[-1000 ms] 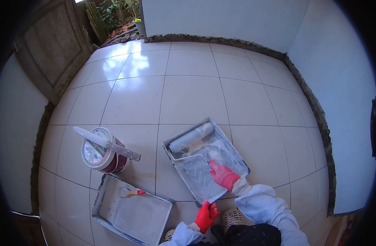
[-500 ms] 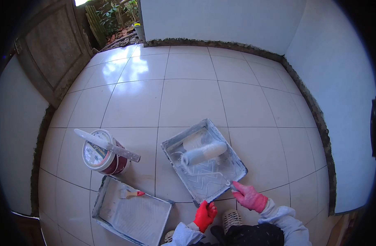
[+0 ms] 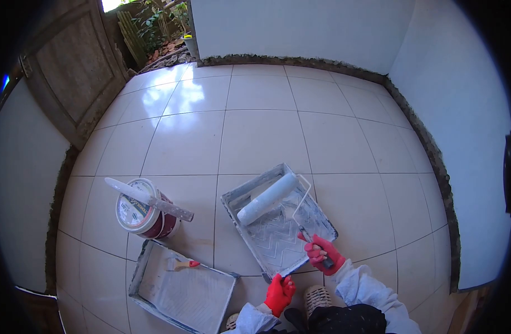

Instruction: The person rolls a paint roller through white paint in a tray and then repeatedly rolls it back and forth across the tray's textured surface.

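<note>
My right hand [image 3: 325, 254], in a pinkish-red glove, is wrapped round the dark handle of a paint roller [image 3: 268, 199]. The white roller sleeve lies slantwise over the far part of a grey paint tray [image 3: 289, 259] with a zigzag-ribbed bottom, its wire frame bending round the right end. White paint coats the tray. My left hand [image 3: 280, 295], in a red glove, has its fingers closed at the near rim of this same tray, close to its near corner.
Left of the tray stands a paint bucket [image 3: 135, 220] with a paint-smeared scraper-like tool [image 3: 149, 199] across its lid. A second tray [image 3: 180, 292] nearer me holds a paintbrush [image 3: 184, 265]. White walls, a wooden door [image 3: 71, 67] and a doorway with plants surround the tiled floor [image 3: 261, 139].
My right hand has turned over and moved up and left, flipping the roller so its wire frame passes from the left end to the right. My left hand stays at the tray rim.
</note>
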Demonstrator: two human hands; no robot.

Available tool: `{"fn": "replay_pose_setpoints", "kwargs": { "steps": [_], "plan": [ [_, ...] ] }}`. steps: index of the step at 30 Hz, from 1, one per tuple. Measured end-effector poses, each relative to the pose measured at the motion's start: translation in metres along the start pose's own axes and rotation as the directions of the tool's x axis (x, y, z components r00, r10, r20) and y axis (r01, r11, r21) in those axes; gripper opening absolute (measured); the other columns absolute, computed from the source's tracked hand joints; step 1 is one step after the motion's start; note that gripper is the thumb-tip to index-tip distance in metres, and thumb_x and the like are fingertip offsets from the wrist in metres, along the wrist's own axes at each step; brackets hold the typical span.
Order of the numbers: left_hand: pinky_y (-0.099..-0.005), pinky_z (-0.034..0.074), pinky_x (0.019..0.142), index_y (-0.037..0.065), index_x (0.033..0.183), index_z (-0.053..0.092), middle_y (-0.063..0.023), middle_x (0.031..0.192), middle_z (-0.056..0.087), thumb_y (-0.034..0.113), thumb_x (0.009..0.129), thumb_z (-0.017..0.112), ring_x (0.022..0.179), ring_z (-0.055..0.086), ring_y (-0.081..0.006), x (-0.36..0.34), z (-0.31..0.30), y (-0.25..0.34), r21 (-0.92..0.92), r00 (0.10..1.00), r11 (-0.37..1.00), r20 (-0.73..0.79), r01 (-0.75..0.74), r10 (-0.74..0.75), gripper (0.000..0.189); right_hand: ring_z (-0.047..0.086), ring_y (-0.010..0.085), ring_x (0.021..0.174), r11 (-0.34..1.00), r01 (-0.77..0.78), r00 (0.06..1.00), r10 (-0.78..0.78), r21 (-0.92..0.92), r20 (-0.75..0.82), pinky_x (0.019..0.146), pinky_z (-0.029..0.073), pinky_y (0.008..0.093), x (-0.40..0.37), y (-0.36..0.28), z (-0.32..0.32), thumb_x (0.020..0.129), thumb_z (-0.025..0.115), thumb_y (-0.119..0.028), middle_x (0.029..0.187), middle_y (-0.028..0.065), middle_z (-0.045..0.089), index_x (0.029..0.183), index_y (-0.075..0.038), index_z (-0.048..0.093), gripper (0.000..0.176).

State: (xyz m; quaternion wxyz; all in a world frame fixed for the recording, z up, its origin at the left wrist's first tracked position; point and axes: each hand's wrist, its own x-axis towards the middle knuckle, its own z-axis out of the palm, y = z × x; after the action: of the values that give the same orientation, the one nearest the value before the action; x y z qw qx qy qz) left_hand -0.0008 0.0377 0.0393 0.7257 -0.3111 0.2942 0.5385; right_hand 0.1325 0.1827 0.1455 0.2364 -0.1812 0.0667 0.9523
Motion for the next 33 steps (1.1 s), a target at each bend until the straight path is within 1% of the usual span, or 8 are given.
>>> {"fn": "replay_pose_setpoints", "kwargs": {
  "steps": [3,7,10,11,14,17,23,33],
  "plan": [
    [-0.0252,0.040,0.052,0.003,0.088,0.044,-0.0061,0.076,0.051,0.026,0.088,0.041,0.063,0.045,-0.0156,-0.008,0.005,-0.002,0.007,0.999,1.000,-0.043,-0.017,0.017,0.024,0.033,0.0018,0.043,0.994,-0.066,0.997,0.062,0.093,0.049,0.041,0.033,0.0155,0.005,0.003,-0.008,0.091,0.039,-0.023,0.065,-0.0025,0.039,0.123,-0.009,0.037,0.035],
    [-0.0258,0.041,0.051,0.003,0.089,0.046,-0.0065,0.076,0.053,0.026,0.088,0.042,0.062,0.046,-0.0167,-0.007,0.001,0.001,-0.039,1.000,0.999,-0.022,0.001,-0.002,0.024,0.050,0.0143,0.049,0.681,-0.260,0.882,-0.120,-0.684,-0.455,0.047,0.044,0.0272,0.009,0.010,0.010,0.087,0.045,-0.029,0.072,0.0073,0.052,0.125,-0.007,0.036,0.045],
    [-0.0260,0.041,0.051,0.004,0.089,0.047,-0.0062,0.075,0.054,0.026,0.087,0.044,0.062,0.047,-0.0175,-0.005,-0.004,0.000,-0.018,0.999,1.000,-0.052,-0.002,0.001,0.022,0.051,0.0112,0.052,-0.403,-0.200,0.848,-0.528,-0.893,0.048,0.047,0.043,0.0262,0.012,0.031,-0.026,0.086,0.046,-0.022,0.064,0.0038,0.052,0.130,-0.009,0.029,0.049],
    [-0.0259,0.041,0.051,0.004,0.089,0.046,-0.0060,0.075,0.054,0.026,0.087,0.043,0.062,0.047,-0.0171,-0.008,-0.001,0.001,0.003,0.998,1.000,-0.062,-0.001,0.001,0.022,0.052,0.0131,0.052,-0.541,-0.081,0.831,-0.500,-0.837,0.242,0.049,0.043,0.0292,0.015,0.033,-0.032,0.085,0.047,-0.017,0.061,0.0063,0.053,0.132,-0.008,0.026,0.052],
    [-0.0256,0.040,0.051,0.005,0.089,0.046,-0.0054,0.075,0.054,0.027,0.086,0.043,0.061,0.046,-0.0167,-0.010,0.003,0.003,0.027,0.998,1.000,-0.057,0.014,-0.012,0.022,0.052,0.0152,0.052,-0.573,-0.072,0.866,-0.442,-0.817,0.233,0.050,0.044,0.0308,0.038,0.020,-0.034,0.085,0.045,-0.016,0.062,0.0081,0.053,0.131,-0.009,0.027,0.050],
    [-0.0253,0.039,0.049,0.005,0.087,0.046,-0.0050,0.075,0.054,0.027,0.086,0.043,0.060,0.046,-0.0166,-0.011,0.009,0.005,0.052,0.996,0.999,-0.084,0.006,-0.002,0.021,0.056,0.0424,0.078,-0.107,-0.293,0.897,-0.373,-0.950,-0.235,0.067,0.045,0.0443,0.059,0.004,0.013,0.083,0.044,-0.018,0.083,0.0253,0.058,0.129,-0.006,0.028,0.050],
    [-0.0254,0.039,0.045,0.003,0.085,0.050,-0.0043,0.070,0.054,0.027,0.087,0.043,0.057,0.047,-0.0165,-0.003,-0.002,0.008,0.045,0.994,0.999,-0.112,0.009,-0.004,0.025,0.056,0.0396,0.066,-0.616,-0.200,0.838,-0.510,-0.762,0.192,0.058,0.046,0.0423,0.038,0.020,-0.035,0.082,0.045,-0.016,0.074,0.0238,0.057,0.129,-0.010,0.030,0.050],
    [-0.0238,0.034,0.045,0.005,0.084,0.046,-0.0030,0.068,0.049,0.026,0.087,0.042,0.053,0.040,-0.0136,-0.012,0.014,0.008,0.036,0.991,0.999,-0.134,0.004,0.001,0.021,0.056,0.0416,0.069,-0.609,-0.304,0.880,-0.474,-0.733,0.030,0.060,0.043,0.0498,0.044,0.011,-0.008,0.082,0.044,-0.017,0.072,0.0271,0.056,0.124,-0.004,0.030,0.046]
  ]
}}
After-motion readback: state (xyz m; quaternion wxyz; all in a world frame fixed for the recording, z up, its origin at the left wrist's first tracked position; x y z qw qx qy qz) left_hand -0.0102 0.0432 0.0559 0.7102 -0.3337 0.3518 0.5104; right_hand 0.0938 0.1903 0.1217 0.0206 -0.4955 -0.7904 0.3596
